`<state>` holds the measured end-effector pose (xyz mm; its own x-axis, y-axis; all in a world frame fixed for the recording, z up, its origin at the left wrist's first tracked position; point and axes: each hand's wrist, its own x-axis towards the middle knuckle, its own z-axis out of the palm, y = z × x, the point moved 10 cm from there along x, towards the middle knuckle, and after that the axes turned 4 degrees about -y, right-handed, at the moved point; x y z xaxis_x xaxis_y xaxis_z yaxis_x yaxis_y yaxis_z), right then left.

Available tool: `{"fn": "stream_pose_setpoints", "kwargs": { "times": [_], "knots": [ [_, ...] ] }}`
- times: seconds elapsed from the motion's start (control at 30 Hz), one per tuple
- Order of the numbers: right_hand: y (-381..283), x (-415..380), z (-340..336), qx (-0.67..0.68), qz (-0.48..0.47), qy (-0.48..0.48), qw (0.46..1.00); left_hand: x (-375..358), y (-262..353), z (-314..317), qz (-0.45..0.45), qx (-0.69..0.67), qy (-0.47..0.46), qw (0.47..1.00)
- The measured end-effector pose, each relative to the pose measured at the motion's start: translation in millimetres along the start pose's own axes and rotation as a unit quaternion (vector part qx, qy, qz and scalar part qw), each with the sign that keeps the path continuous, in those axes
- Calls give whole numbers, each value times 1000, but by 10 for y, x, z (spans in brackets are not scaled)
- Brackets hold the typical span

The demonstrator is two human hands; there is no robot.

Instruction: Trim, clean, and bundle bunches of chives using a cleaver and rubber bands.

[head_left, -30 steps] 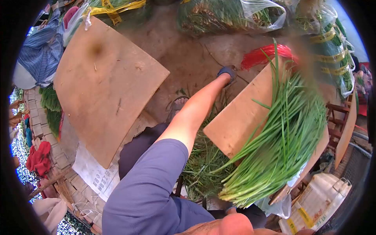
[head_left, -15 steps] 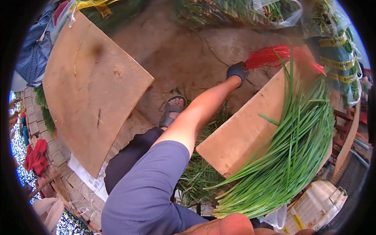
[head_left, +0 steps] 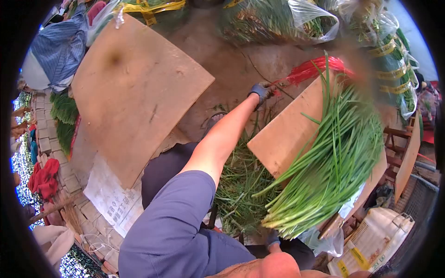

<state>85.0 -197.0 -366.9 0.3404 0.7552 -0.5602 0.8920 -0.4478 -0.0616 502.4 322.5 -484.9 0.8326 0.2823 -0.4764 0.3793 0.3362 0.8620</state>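
Observation:
My left hand (head_left: 263,91), in a dark grey glove, reaches out at the end of the bare arm. Its fingers are closed on thin strands of the red string bundle (head_left: 308,71). That bundle lies across the top of the right-hand board (head_left: 289,136). A large bunch of long green leaves (head_left: 336,157) is spread over this board, pale ends toward the bottom. At the bottom, partly hidden, my gloved right hand (head_left: 273,240) is just below the pale ends; its fingers are too unclear to read.
A big brown board (head_left: 139,92) stands at left, near a printed white sheet (head_left: 116,199). Wrapped green bundles (head_left: 259,21) line the back. Loose cut leaves (head_left: 241,190) cover the floor between the boards. A white basket (head_left: 375,236) sits at lower right.
My left hand has drawn back to the left from the red bundle, with thin strands stretched behind it. My right hand has come into sight at the bottom. The view has shifted slightly.

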Motion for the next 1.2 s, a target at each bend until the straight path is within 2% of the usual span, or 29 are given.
{"fn": "stream_pose_setpoints", "kwargs": {
  "times": [0.03,0.07,0.13,0.17,0.23,0.27,0.37,0.4,0.5,0.53,0.63,0.73,0.8,0.9,1.0,1.1,1.2],
  "knots": [
    [-20,-6,-29,-6,9,9,1000,-114,39,-38,-5,-5,-3,1000],
    [84,15,12,135,61,-38,988,-231,68,-58,-11,-11,-7,1000],
    [267,67,-144,403,198,-76,891,-464,148,-52,-26,-55,-36,997],
    [247,94,-164,439,207,-103,868,-529,176,-59,-24,-60,-49,997],
    [218,191,-767,503,221,-57,834,-622,190,-89,-19,-67,-75,995],
    [181,201,-709,477,183,-51,858,-895,387,-38,-38,-136,-53,989],
    [165,201,-974,468,201,-26,860,-1279,759,-2,-9,-154,-88,984],
    [159,183,-970,482,222,-48,846,-1493,898,27,-42,-167,-90,981],
    [137,210,-971,435,181,-7,882,-1763,1191,86,-49,-133,-119,983],
    [114,212,-999,449,178,-3,876,-1839,1273,109,-44,-127,-112,985],
    [91,186,-972,480,184,-9,858,-1759,1362,125,19,-39,-138,990],
    [108,217,-851,496,199,-33,845,-1709,1403,182,24,-74,-137,988],
    [121,210,-848,506,202,-39,837,-1707,1437,227,23,-88,-139,986],
    [177,205,-956,470,206,-22,858,-1757,1494,310,-26,-164,-168,972],
    [168,203,-1016,485,213,-41,847,-1606,1420,270,2,-122,-179,976],
    [175,227,-996,470,211,-41,856,-1602,1375,317,-24,-147,-170,974],
    [175,210,-1070,500,218,-34,837,-1646,1391,351,-42,-179,-166,969]
  ]
}}
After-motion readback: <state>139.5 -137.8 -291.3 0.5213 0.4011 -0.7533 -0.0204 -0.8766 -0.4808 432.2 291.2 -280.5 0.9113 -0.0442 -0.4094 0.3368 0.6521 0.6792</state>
